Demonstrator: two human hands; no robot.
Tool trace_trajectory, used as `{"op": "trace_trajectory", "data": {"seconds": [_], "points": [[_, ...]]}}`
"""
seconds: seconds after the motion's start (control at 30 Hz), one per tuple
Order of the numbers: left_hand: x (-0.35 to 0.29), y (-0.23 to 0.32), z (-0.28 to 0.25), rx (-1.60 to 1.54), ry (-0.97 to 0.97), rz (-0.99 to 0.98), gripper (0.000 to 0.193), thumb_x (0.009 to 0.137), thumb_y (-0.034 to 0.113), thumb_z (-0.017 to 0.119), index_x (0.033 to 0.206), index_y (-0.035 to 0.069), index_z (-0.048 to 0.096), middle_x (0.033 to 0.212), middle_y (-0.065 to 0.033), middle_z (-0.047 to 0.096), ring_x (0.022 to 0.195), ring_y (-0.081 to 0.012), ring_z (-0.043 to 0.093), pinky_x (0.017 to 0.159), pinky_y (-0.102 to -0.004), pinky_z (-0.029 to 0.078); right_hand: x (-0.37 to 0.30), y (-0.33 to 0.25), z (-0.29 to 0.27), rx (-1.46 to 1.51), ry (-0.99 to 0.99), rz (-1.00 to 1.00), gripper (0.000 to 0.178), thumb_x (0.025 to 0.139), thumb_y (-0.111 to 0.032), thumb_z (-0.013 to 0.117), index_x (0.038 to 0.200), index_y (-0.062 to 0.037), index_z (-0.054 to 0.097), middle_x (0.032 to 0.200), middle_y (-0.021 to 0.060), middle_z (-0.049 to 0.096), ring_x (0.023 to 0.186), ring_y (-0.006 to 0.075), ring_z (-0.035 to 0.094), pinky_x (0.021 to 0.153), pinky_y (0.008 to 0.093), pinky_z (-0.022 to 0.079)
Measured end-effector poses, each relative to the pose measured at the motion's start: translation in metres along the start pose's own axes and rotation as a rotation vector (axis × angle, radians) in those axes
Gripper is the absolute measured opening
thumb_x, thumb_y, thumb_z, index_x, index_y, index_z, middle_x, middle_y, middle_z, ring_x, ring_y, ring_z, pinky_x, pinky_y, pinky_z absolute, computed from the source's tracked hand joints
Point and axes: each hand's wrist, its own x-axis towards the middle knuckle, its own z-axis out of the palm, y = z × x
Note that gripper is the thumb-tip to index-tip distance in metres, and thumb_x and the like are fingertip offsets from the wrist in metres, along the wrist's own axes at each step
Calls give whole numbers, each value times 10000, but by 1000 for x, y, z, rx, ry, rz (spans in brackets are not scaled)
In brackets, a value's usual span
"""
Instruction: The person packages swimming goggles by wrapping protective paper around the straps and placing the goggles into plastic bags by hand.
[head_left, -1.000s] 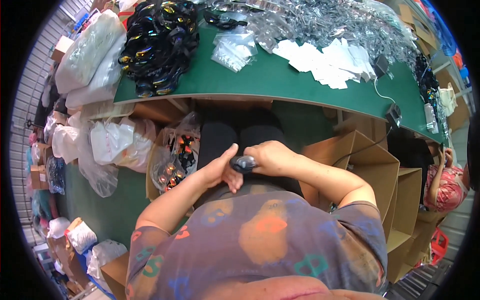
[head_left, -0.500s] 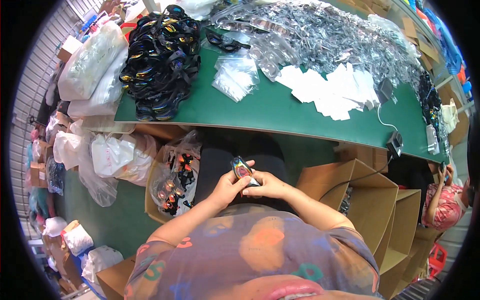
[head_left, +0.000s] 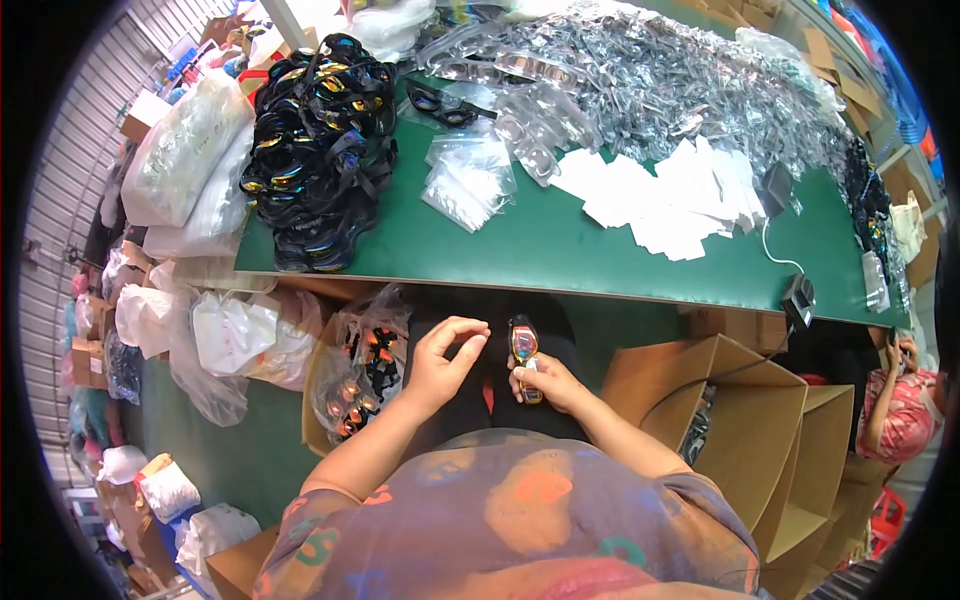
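Observation:
My right hand (head_left: 552, 384) grips a pair of swim goggles (head_left: 524, 345) with mirrored, rainbow-tinted lenses, held upright above my lap. A white piece lies by my thumb on the goggles; I cannot make out what it is. To the left, my left hand (head_left: 446, 362) is raised apart from the goggles. Its fingers are curved, with a gap between thumb and fingertips and nothing visible in them.
Across the green table (head_left: 420, 245) lie a heap of black goggles (head_left: 320, 150), clear bags (head_left: 468, 190), white papers (head_left: 670, 200) and a mound of clear plastic cases (head_left: 650, 80). Beside me stand a goggle-filled box (head_left: 312, 410) and open cartons (head_left: 745, 420). Another person (head_left: 900, 400) sits at far right.
My left hand has let go of the goggles and moved left and slightly up. The goggles, now in my right hand alone, have shifted right and stand more upright.

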Motion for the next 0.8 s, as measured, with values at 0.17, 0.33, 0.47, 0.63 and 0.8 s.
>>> {"op": "trace_trajectory", "data": {"seconds": [0.17,0.33,0.47,0.63,0.8], "points": [[50,38,-22,167,55,231,77,955,-4,610,976,-4,684,948,-81,696,893,-168,657,825,-294,517,1,-4,2,-6,-10,-9,239,996,-222,631,1160,-70,547,837,46,622,742,150,621,699,296,505],[82,43,-25,29,106,265,108,999,5,583,1052,-22,674,971,-70,678,915,-143,645,848,-269,513,3,2,0,-18,-31,-21,256,992,-219,632,1171,-58,546,848,45,618,746,147,616,701,304,501],[92,54,-6,60,29,320,88,955,4,638,1026,-11,689,953,-83,698,870,-156,666,804,-271,523,0,4,1,-5,-12,-24,256,991,-207,636,1173,-50,548,859,38,616,761,141,617,712,308,515],[99,69,16,142,-72,374,89,936,-9,648,1014,-12,690,938,-88,704,863,-161,672,791,-276,526,-1,8,-8,-50,-34,-36,258,990,-201,654,1179,-53,559,889,31,627,791,133,630,720,315,534],[106,59,36,185,-103,378,76,930,-2,660,995,-9,698,945,-99,702,877,-175,671,812,-286,526,-12,3,-9,-28,36,14,243,989,-220,670,1160,-72,583,848,18,624,763,117,624,674,283,519]]}}
